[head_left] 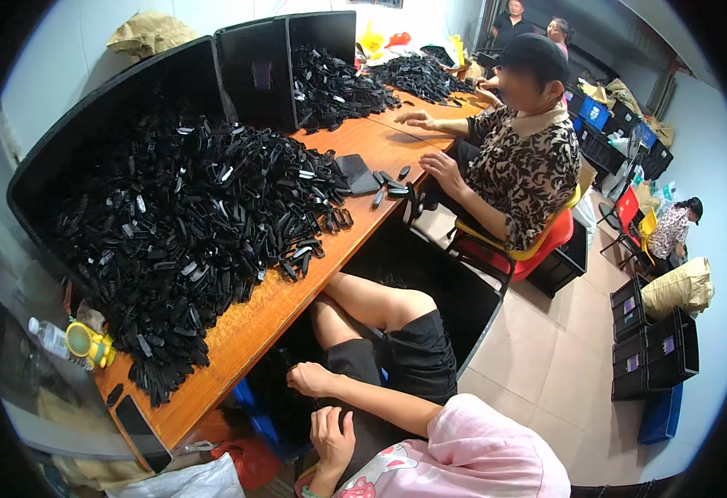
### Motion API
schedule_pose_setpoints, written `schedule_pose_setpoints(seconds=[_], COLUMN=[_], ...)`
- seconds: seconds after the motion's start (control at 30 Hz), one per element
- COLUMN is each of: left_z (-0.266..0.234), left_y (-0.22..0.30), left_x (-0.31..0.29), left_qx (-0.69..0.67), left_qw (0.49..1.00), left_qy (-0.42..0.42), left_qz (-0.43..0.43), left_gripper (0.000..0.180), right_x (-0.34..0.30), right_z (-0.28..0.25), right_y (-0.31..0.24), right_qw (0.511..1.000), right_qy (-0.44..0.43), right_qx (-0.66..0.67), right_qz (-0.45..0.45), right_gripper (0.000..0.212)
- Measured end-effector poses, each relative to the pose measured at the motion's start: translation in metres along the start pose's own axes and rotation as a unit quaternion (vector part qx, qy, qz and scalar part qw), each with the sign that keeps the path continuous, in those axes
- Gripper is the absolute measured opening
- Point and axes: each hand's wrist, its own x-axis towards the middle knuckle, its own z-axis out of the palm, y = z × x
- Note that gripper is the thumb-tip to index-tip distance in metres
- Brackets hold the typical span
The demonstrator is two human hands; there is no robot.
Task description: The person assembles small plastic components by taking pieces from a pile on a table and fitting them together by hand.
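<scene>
My left hand [333,436] hovers over my lap with its fingers loosely bent and apart. I see nothing in it. Just beyond, my right hand [312,379] is closed with the fingers curled in. Whatever it may hold is hidden against the dark background. Both hands are below and apart from the front edge of the wooden table [251,336]. A large heap of small, elongated black plastic pieces [206,207] covers much of the tabletop. Some loose pieces [392,187] lie beside a flat dark tablet-like slab [355,174].
Black bin walls [256,75] back the heaps. A yellow handheld fan [90,344], a clear bottle [48,336] and a phone [139,427] are at the table's left end. A co-worker [521,158] sits along the table, hands raised over its edge. Black crates [654,353] stand at right.
</scene>
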Motion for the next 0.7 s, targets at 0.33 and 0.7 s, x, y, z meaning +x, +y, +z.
schedule_pose_setpoints(seconds=[0.33,0.7], left_z=[0.002,0.001], left_y=[-0.001,0.002], left_x=[-0.003,-0.001], left_qx=[-0.013,-0.019], left_qw=[1.000,1.000], left_qy=[0.006,-0.004], left_qz=[0.004,0.007], left_gripper=[0.020,0.019], right_x=[-0.006,-0.010], right_z=[-0.003,-0.010], right_y=[-0.004,-0.006], right_qw=[1.000,0.999], right_qy=[-0.017,-0.025], right_qx=[-0.004,-0.001], right_qz=[0.015,0.024], right_gripper=[0.015,0.014])
